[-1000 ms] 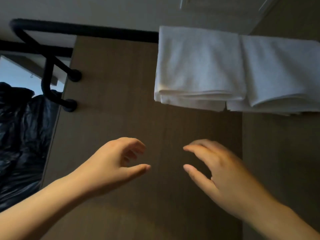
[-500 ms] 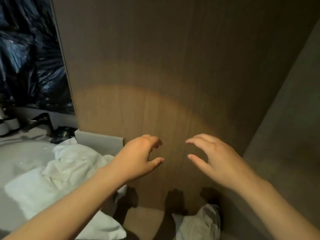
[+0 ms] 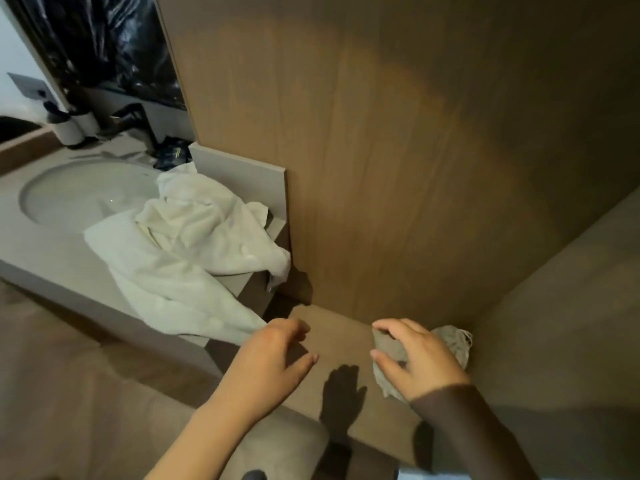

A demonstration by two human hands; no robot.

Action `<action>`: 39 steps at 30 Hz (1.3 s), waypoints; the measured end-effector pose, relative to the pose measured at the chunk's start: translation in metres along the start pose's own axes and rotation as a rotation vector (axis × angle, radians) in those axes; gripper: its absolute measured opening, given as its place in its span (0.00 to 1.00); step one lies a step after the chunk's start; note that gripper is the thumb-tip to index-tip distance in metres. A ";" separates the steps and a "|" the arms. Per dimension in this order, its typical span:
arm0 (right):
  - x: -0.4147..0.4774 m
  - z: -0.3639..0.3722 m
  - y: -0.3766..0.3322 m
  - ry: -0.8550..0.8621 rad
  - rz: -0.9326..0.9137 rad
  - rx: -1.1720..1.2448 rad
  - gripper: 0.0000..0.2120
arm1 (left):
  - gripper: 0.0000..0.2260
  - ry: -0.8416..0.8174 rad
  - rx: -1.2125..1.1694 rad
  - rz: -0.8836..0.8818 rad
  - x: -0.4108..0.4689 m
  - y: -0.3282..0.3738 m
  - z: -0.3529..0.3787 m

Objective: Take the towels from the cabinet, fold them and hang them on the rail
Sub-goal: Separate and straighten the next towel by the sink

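The right hand (image 3: 426, 365) arches over a small crumpled towel (image 3: 450, 339) at the back corner of the cabinet shelf (image 3: 339, 341). Its fingers (image 3: 398, 327) curve down onto the cloth with the thumb beneath the near edge; whether they pinch it yet I cannot tell. The left hand (image 3: 273, 368) hovers beside it, fingers loosely bent and holding nothing.

The risk is a shallow grab. Taking only the top fold could let the bunched towel unroll and drag along the shelf, or slip off its front lip below the fingers. The left fingers are close enough to catch a trailing end.

This cabinet compartment shows only that one towel. To the left of the left fingers, a heap of white towels (image 3: 194, 244) lies unfolded on the tabletop (image 3: 52, 251) beside the sink basin (image 3: 69, 199), one flap hanging over the front edge. The rail is out of view.
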State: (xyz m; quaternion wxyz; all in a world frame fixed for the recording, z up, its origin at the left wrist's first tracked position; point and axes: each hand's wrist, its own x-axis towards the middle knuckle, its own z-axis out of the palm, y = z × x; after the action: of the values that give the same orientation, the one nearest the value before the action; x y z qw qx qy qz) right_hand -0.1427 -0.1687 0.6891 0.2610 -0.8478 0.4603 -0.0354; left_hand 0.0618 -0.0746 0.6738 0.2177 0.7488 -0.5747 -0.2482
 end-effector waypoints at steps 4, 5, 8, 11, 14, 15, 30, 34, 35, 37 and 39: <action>0.003 0.027 -0.019 -0.063 -0.020 0.009 0.20 | 0.15 0.022 -0.047 -0.077 -0.023 -0.019 -0.002; 0.006 0.032 -0.025 -0.078 -0.032 0.005 0.20 | 0.15 0.033 -0.058 -0.094 -0.028 -0.024 -0.004; 0.015 0.042 -0.044 -0.122 -0.054 0.003 0.20 | 0.16 0.074 -0.084 -0.146 -0.040 -0.042 -0.014; 0.027 0.050 -0.066 -0.131 -0.090 0.003 0.20 | 0.15 0.098 -0.121 -0.187 -0.049 -0.065 -0.029; 0.042 0.062 -0.096 -0.121 -0.096 0.015 0.20 | 0.13 0.132 -0.147 -0.218 -0.057 -0.092 -0.050; 0.047 0.067 -0.107 -0.118 -0.105 0.020 0.20 | 0.13 0.149 -0.154 -0.226 -0.060 -0.103 -0.058; 0.107 0.140 -0.253 -0.081 -0.052 0.108 0.16 | 0.08 0.208 -0.213 -0.283 -0.078 -0.251 -0.179; 0.130 0.147 -0.267 -0.055 -0.044 0.137 0.15 | 0.11 0.215 -0.204 -0.285 -0.070 -0.271 -0.189; 0.137 0.149 -0.269 -0.036 -0.048 0.137 0.15 | 0.12 0.221 -0.198 -0.267 -0.067 -0.276 -0.193; 0.151 0.150 -0.273 -0.007 -0.069 0.141 0.14 | 0.13 0.212 -0.205 -0.250 -0.056 -0.283 -0.201; 0.167 0.152 -0.277 0.004 -0.076 0.145 0.12 | 0.14 0.191 -0.200 -0.251 -0.045 -0.290 -0.209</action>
State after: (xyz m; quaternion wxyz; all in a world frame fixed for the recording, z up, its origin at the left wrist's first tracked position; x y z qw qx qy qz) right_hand 0.2102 -0.1181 0.6594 0.3193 -0.8435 0.4245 -0.0800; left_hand 0.4002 0.0480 0.6655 0.3121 0.8094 -0.4260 -0.2569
